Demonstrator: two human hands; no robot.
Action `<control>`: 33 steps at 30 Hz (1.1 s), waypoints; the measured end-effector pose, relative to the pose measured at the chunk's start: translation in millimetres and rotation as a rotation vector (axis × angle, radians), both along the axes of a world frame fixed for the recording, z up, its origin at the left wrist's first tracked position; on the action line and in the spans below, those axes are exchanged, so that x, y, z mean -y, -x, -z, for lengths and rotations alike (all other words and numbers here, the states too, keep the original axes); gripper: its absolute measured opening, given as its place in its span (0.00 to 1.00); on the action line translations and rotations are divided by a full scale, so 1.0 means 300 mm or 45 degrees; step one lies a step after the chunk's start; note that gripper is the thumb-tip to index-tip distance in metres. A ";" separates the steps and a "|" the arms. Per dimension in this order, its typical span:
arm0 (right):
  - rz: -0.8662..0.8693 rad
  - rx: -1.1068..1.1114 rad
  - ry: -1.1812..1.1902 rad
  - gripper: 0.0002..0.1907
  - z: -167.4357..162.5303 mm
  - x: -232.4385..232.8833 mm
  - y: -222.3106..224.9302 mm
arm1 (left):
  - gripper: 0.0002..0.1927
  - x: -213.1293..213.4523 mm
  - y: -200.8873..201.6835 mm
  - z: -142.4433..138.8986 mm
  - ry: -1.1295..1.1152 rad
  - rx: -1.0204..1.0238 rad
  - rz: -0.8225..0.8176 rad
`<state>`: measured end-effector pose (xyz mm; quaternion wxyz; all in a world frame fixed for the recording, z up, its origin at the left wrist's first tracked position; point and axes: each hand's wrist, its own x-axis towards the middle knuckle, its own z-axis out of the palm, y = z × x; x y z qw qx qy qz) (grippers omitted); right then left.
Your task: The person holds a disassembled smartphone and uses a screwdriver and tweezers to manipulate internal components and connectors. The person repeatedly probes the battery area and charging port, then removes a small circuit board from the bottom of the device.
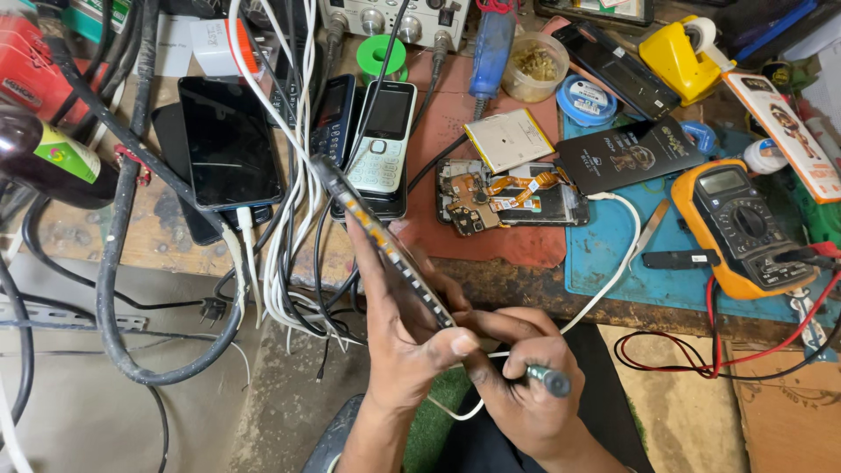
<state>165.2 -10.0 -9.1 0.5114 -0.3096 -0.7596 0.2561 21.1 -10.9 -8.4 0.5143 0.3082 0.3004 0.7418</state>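
While edge-on, phone frame [385, 245] pinched in left hand [399, 337] fingers [460, 343]; right hand [526, 394] gripping screwdriver [547, 380].

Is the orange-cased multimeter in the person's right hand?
No. The orange-cased multimeter lies on the blue mat, while the right hand grips a slim dark-handled tool.

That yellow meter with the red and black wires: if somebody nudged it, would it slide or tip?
The yellow multimeter lies flat on the blue mat, so it probably would not tip. Its casing looks rubbery, so it likely grips rather than slides. The red and black leads look floppy and might drag.
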 end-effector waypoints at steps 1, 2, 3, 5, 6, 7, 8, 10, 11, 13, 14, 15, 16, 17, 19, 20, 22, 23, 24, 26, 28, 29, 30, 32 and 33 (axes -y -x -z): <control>-0.033 -0.050 0.088 0.24 0.012 -0.001 -0.002 | 0.78 -0.001 0.000 -0.008 0.037 -0.068 -0.037; -0.068 -0.101 0.177 0.23 0.023 -0.004 -0.005 | 0.76 -0.003 0.000 -0.017 0.013 -0.070 -0.076; -0.101 -0.151 0.266 0.23 0.032 -0.006 -0.012 | 0.74 -0.002 -0.001 -0.025 -0.011 -0.072 -0.115; -0.071 -0.042 0.335 0.24 0.041 -0.015 -0.038 | 0.73 -0.003 -0.003 -0.038 -0.013 -0.152 -0.164; -0.056 0.013 0.369 0.24 0.044 -0.020 -0.053 | 0.74 -0.006 -0.006 -0.041 0.006 -0.231 -0.173; -0.109 -0.057 0.464 0.22 0.047 -0.024 -0.064 | 0.74 -0.009 -0.006 -0.043 0.023 -0.309 -0.181; -0.162 -0.127 0.560 0.20 0.049 -0.028 -0.075 | 0.74 -0.012 -0.008 -0.043 0.027 -0.307 -0.186; -0.196 -0.197 0.669 0.18 0.051 -0.035 -0.093 | 0.74 -0.013 -0.013 -0.038 0.037 -0.302 -0.193; -0.177 -0.198 0.677 0.17 0.051 -0.038 -0.098 | 0.74 -0.013 -0.015 -0.035 0.038 -0.312 -0.189; -0.178 -0.234 0.695 0.17 0.049 -0.041 -0.105 | 0.75 -0.010 -0.018 -0.028 0.041 -0.333 -0.184; -0.198 -0.269 0.704 0.16 0.048 -0.041 -0.107 | 0.75 -0.010 -0.020 -0.024 0.045 -0.337 -0.180; -0.217 -0.304 0.713 0.16 0.047 -0.040 -0.107 | 0.75 -0.011 -0.020 -0.022 0.050 -0.339 -0.176; -0.210 -0.312 0.733 0.16 0.046 -0.038 -0.107 | 0.75 -0.011 -0.021 -0.021 0.055 -0.341 -0.173; -0.203 -0.319 0.752 0.17 0.045 -0.036 -0.106 | 0.75 -0.010 -0.022 -0.020 0.054 -0.327 -0.173; -0.204 -0.329 0.770 0.17 0.044 -0.032 -0.104 | 0.74 -0.009 -0.022 -0.023 0.052 -0.301 -0.173; -0.213 -0.333 0.768 0.17 0.046 -0.031 -0.101 | 0.74 -0.009 -0.020 -0.025 0.022 -0.321 -0.189; -0.203 -0.311 0.760 0.16 0.048 -0.030 -0.098 | 0.73 -0.007 -0.018 -0.031 -0.036 -0.360 -0.217; -0.185 -0.285 0.753 0.16 0.049 -0.030 -0.096 | 0.73 -0.006 -0.015 -0.035 -0.010 -0.315 -0.197; -0.167 -0.258 0.747 0.15 0.051 -0.030 -0.095 | 0.73 -0.004 -0.014 -0.038 0.017 -0.268 -0.177; -0.216 -0.320 0.790 0.14 0.051 -0.031 -0.095 | 0.73 -0.003 -0.013 -0.043 0.049 -0.236 -0.162; -0.226 -0.360 0.835 0.13 0.050 -0.030 -0.095 | 0.73 -0.002 -0.010 -0.046 0.061 -0.264 -0.170; -0.211 -0.367 0.857 0.13 0.049 -0.030 -0.095 | 0.73 -0.003 -0.011 -0.047 0.054 -0.262 -0.171; -0.197 -0.375 0.880 0.13 0.048 -0.030 -0.096 | 0.72 -0.004 -0.012 -0.047 0.047 -0.261 -0.172; -0.188 -0.361 0.879 0.12 0.046 -0.029 -0.095 | 0.72 -0.004 -0.011 -0.048 0.034 -0.279 -0.181; -0.183 -0.353 0.878 0.12 0.045 -0.029 -0.094 | 0.72 -0.005 -0.010 -0.048 0.028 -0.298 -0.190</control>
